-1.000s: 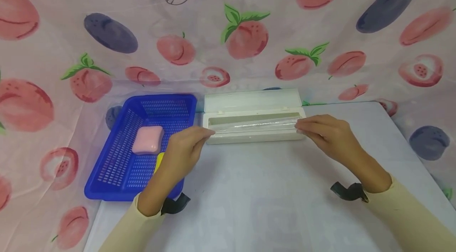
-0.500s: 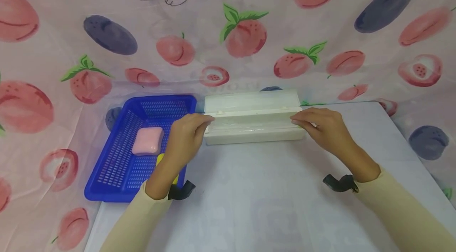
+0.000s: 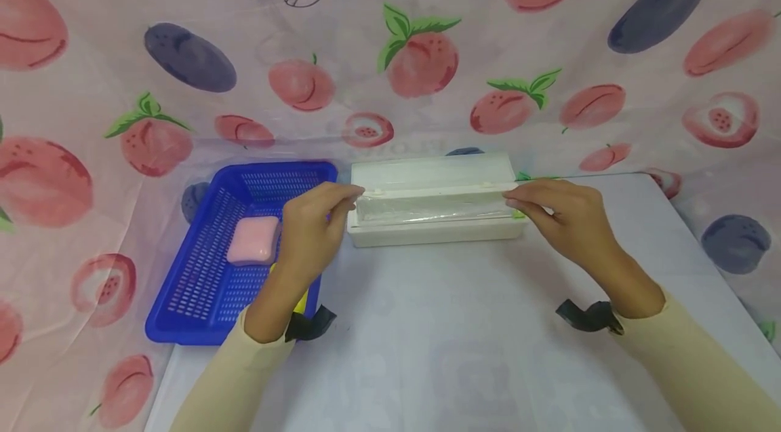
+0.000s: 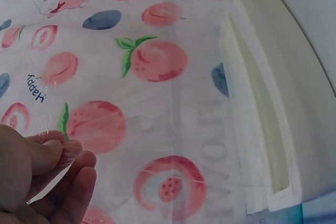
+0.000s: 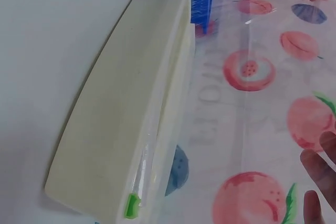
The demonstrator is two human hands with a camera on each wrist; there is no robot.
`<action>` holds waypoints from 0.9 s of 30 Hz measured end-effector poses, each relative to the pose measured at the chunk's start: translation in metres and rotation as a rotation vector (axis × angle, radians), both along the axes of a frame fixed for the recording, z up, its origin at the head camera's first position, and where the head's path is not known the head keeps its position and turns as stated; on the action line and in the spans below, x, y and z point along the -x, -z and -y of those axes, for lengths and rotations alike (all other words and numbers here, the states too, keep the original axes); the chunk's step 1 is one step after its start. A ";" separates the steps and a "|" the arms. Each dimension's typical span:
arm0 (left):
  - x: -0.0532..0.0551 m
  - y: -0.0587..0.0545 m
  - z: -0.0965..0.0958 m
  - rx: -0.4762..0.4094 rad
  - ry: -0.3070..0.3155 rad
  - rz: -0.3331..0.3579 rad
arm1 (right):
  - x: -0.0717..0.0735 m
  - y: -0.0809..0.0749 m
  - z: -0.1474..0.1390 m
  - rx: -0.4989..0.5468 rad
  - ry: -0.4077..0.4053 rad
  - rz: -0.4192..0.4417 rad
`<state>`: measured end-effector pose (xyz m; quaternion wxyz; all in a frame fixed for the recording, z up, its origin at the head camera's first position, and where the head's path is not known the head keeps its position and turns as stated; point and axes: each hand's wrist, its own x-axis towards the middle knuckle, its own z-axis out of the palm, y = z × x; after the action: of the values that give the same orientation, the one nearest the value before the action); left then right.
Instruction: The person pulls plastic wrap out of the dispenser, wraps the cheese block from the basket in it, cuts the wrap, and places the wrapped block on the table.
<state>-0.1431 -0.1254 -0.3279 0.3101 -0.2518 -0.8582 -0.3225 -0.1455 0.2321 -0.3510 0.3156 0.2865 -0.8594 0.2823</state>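
Observation:
A white cling film dispenser [image 3: 436, 235] lies lengthwise near the back of the table, its lid [image 3: 433, 171] standing up behind it. Clear cling film [image 3: 436, 208] stretches up from its slot, shiny and hard to see. At the left end my left hand [image 3: 314, 222] pinches the film's edge; in the left wrist view the film bunches between thumb and fingers [image 4: 47, 153]. My right hand [image 3: 564, 215] pinches the other corner at the dispenser's right end. Only some of its fingertips [image 5: 315, 169] show in the right wrist view. A bright green piece [image 5: 132, 206] sits at the dispenser's end.
To the left stands a blue plastic basket [image 3: 183, 276] holding a pink rounded block [image 3: 253, 241] and a yellow item [image 3: 301, 303], partly behind my left forearm. A fruit-print cloth [image 3: 421, 120] hangs right behind the dispenser. White cloth covers the table [image 3: 427, 337].
Both hands have moved up and away from me, drawing the film from the dispenser's front toward its back. The green piece now shows beside the right hand. Basket and dispenser stay put.

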 end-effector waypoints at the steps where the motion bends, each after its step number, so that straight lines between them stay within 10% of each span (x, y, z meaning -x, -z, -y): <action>1: -0.001 -0.001 0.001 -0.006 -0.002 -0.004 | -0.001 -0.001 0.000 -0.001 0.000 -0.007; 27: -0.028 -0.018 0.004 -0.058 0.005 -0.060 | -0.029 -0.024 0.000 -0.016 -0.037 -0.077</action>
<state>-0.1150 -0.1292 -0.3104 0.3420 -0.2545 -0.8381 -0.3404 -0.1161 0.2320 -0.3270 0.3410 0.3156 -0.8433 0.2701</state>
